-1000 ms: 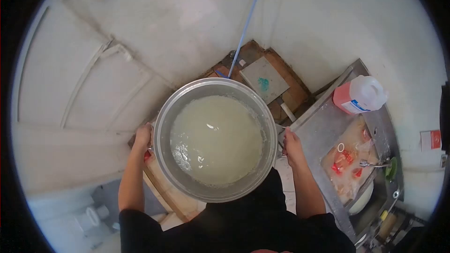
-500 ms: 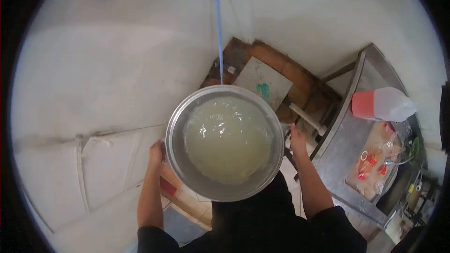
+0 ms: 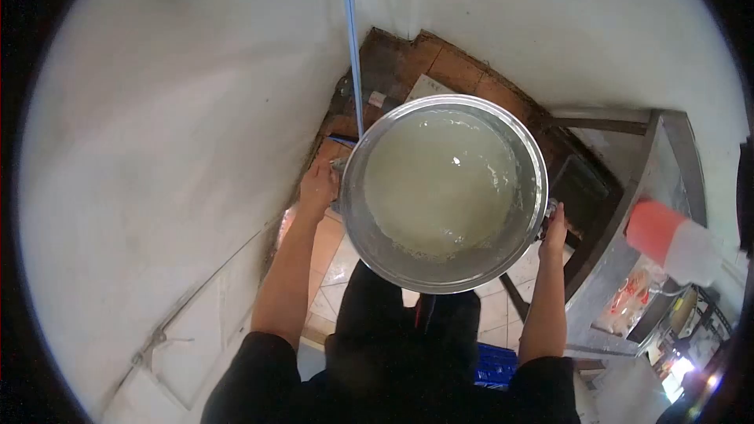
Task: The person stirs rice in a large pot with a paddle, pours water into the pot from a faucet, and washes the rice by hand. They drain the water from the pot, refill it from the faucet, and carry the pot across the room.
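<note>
A large round metal pot (image 3: pixel 357 228) hangs in front of my body, held level above the floor. Cloudy, pale greenish-yellow liquid (image 3: pixel 440 188) fills much of it, with bubbles and glints on the surface. My left hand (image 3: pixel 318 184) is closed around the handle on the pot's left side. On the opposite side, my right hand (image 3: pixel 554 229) grips the other handle, its fingers partly hidden by the rim.
To the right stands a metal sink counter (image 3: pixel 605 286), bearing a jug of pink liquid (image 3: pixel 667 239) and a clear plastic bag (image 3: pixel 631 298). A blue hose or pole (image 3: pixel 351 39) runs down the corner. Below are brown tiles (image 3: pixel 452 63) and a blue crate (image 3: pixel 495 365).
The pot and both hands have shifted right and slightly up in view. The liquid has sloshed. My view has turned, showing more floor, and the sink counter now sits farther right.
</note>
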Demonstrator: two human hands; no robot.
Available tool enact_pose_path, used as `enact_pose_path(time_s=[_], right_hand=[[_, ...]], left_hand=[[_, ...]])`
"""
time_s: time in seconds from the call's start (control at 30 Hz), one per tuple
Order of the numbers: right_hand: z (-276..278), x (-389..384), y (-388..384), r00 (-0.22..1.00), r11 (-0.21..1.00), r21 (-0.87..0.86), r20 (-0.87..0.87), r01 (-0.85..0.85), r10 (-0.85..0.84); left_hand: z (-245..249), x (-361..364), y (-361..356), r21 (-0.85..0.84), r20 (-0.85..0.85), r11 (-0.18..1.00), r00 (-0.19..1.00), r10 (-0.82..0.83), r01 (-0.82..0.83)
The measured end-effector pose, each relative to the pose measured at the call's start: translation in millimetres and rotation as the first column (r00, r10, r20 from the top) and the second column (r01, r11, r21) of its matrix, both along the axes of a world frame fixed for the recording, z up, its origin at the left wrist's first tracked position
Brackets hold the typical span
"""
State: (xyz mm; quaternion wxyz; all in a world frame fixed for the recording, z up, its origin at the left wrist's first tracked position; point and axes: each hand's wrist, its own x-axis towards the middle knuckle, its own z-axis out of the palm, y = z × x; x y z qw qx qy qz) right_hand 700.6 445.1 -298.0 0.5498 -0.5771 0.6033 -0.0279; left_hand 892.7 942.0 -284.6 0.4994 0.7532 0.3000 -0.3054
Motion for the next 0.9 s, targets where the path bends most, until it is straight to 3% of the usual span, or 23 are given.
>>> enact_pose_path(time_s=[0.03, 0.07, 0.13, 0.23, 0.3, 0.4, 0.43, 0.5, 0.53, 0.57, 0.6, 0.63, 0.7, 0.77, 0.83, 0.9], right_hand=[[-14, -1, -7, 0.999, 0.999, 0.007, 0.015, 0.049, -0.049], [-24, -3, -14, 0.994, 0.995, 0.012, 0.033, 0.099, -0.099], [-42, 8, -18, 0.991, 0.991, 0.024, -0.007, 0.134, -0.133], [-83, 12, -33, 0.974, 0.974, 0.020, -0.037, 0.224, -0.223], [-100, 19, -32, 0.979, 0.979, 0.033, 0.005, 0.203, -0.204], [-143, 13, -49, 0.973, 0.969, 0.081, -0.014, 0.232, -0.232], [-145, -5, -60, 0.972, 0.964, 0.127, -0.017, 0.234, -0.234], [-157, -8, -64, 0.964, 0.951, 0.160, -0.011, 0.263, -0.265], [-161, -9, -63, 0.968, 0.952, 0.174, -0.026, 0.252, -0.252], [-161, -8, -62, 0.969, 0.952, 0.182, -0.047, 0.246, -0.241], [-162, -5, -61, 0.941, 0.926, 0.167, -0.060, 0.338, -0.333], [-159, -5, -59, 0.935, 0.920, 0.170, -0.076, 0.354, -0.346], [-158, -8, -63, 0.962, 0.958, 0.128, 0.061, 0.258, -0.267], [-168, -11, -70, 0.949, 0.942, 0.156, 0.062, 0.297, -0.309], [-175, -14, -72, 0.989, 0.991, -0.001, -0.059, 0.136, -0.136], [-155, -2, -61, 0.988, 0.988, 0.032, -0.016, 0.153, -0.153]], left_hand=[[-21, 10, -6, -0.005, -0.002, 1.000, 1.000, 0.007, -0.007], [-51, 15, -9, 0.035, 0.137, 0.996, 0.987, -0.086, 0.081], [-112, 29, -10, 0.087, 0.261, 0.984, 0.949, -0.175, 0.157], [-154, 56, -27, 0.184, 0.192, 0.946, 0.934, -0.302, 0.268], [-129, 75, -53, 0.318, 0.138, 0.881, 0.902, -0.409, 0.350], [-181, 72, -58, 0.230, 0.036, 0.921, 0.943, -0.332, 0.316], [-172, 65, -70, 0.214, -0.004, 0.929, 0.952, -0.307, 0.301], [-173, 54, -74, 0.458, 0.341, 0.853, 0.837, -0.428, 0.250], [-175, 53, -67, 0.469, 0.339, 0.844, 0.829, -0.444, 0.260], [-181, 56, -56, 0.335, 0.204, 0.900, 0.911, -0.359, 0.280], [-199, 61, -50, 0.190, 0.049, 0.946, 0.960, -0.276, 0.263], [-193, 62, -57, 0.194, 0.033, 0.940, 0.956, -0.291, 0.279], [-166, 60, -79, 0.254, 0.238, 0.902, 0.882, -0.407, 0.348], [-161, 63, -85, 0.209, 0.187, 0.924, 0.915, -0.358, 0.319], [-153, 66, -91, 0.165, 0.139, 0.944, 0.941, -0.308, 0.285], [-153, 64, -89, 0.136, 0.112, 0.965, 0.965, -0.238, 0.222]])
